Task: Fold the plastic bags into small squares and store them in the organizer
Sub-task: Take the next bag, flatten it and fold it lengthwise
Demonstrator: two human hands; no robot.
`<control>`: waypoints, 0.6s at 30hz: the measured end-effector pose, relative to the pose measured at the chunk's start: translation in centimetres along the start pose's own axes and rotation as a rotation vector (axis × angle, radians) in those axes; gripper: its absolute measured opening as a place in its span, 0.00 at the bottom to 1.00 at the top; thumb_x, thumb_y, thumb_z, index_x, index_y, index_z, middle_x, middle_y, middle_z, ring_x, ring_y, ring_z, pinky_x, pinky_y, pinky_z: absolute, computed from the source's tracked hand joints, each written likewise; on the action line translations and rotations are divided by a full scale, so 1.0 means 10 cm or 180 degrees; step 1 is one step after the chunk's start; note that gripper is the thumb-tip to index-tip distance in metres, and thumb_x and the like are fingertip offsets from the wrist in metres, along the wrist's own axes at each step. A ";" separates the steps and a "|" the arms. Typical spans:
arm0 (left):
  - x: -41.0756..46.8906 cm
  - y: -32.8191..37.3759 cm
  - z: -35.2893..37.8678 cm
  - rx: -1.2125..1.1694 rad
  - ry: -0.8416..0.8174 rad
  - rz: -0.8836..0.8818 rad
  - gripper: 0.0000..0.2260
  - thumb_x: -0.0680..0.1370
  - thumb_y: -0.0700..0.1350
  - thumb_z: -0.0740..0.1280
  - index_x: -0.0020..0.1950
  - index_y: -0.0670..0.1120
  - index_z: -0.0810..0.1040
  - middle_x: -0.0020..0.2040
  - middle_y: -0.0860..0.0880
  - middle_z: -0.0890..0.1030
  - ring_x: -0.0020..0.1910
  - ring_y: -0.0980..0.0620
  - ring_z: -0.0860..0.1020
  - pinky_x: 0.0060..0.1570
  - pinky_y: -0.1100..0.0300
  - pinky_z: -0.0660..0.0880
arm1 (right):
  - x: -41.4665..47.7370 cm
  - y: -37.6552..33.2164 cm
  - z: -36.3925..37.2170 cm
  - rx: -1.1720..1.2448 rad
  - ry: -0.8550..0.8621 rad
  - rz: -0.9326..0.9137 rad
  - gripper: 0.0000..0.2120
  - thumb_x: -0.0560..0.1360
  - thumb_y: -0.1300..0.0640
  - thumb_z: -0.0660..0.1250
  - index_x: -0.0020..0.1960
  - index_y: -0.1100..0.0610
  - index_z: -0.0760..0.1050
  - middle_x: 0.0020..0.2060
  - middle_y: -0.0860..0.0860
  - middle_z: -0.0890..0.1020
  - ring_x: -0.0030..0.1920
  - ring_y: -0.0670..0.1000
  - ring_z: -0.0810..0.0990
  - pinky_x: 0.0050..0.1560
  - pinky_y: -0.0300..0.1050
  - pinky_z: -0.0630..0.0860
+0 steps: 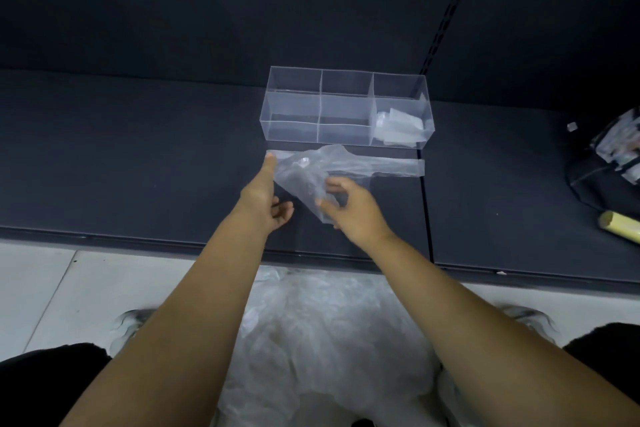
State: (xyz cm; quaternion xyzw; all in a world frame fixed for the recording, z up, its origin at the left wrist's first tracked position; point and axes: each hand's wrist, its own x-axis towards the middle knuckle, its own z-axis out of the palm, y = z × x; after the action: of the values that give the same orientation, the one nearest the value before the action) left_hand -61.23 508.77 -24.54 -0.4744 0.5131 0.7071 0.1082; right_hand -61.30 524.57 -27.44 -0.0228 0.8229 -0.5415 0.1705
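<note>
Your left hand [265, 196], finger straight, pins the filmy plastic bag [381, 168]; your right hand [353, 211] pinches its flap. Rigid organizer [291, 121] just beyond.

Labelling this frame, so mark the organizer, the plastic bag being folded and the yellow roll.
organizer [292, 116]: head view, front wall of its left compartment.
plastic bag [303, 175]: head view, its raised crumpled middle.
yellow roll [621, 225]: head view, its side near the picture's right edge.
</note>
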 end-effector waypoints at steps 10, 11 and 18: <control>-0.03 0.06 0.03 0.1284 -0.0191 0.1041 0.18 0.79 0.58 0.62 0.41 0.45 0.77 0.39 0.45 0.81 0.37 0.50 0.78 0.41 0.58 0.77 | 0.19 0.00 0.15 0.0190 0.0432 0.0190 0.13 0.79 0.56 0.63 0.63 0.56 0.71 0.49 0.54 0.80 0.49 0.57 0.80 0.57 0.56 0.76; 0.00 0.01 -0.01 0.1118 -0.0165 0.0914 0.17 0.79 0.56 0.63 0.42 0.44 0.77 0.40 0.44 0.82 0.38 0.50 0.79 0.43 0.58 0.78 | 0.20 0.06 0.13 0.0153 0.0539 0.0300 0.12 0.78 0.58 0.64 0.61 0.57 0.71 0.45 0.53 0.80 0.46 0.57 0.80 0.55 0.56 0.77; 0.09 -0.28 -0.28 0.0131 -0.0383 0.0066 0.15 0.80 0.53 0.64 0.47 0.41 0.77 0.43 0.43 0.82 0.42 0.49 0.81 0.41 0.60 0.77 | 0.21 0.22 0.18 -0.0607 0.0382 0.0522 0.16 0.71 0.58 0.72 0.57 0.57 0.76 0.40 0.50 0.78 0.46 0.53 0.79 0.51 0.47 0.77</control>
State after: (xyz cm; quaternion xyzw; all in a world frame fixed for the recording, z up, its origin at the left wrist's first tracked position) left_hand -58.37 507.41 -27.10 -0.4234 0.5250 0.7247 0.1412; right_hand -62.44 523.39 -30.59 0.0608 0.8785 -0.4455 0.1617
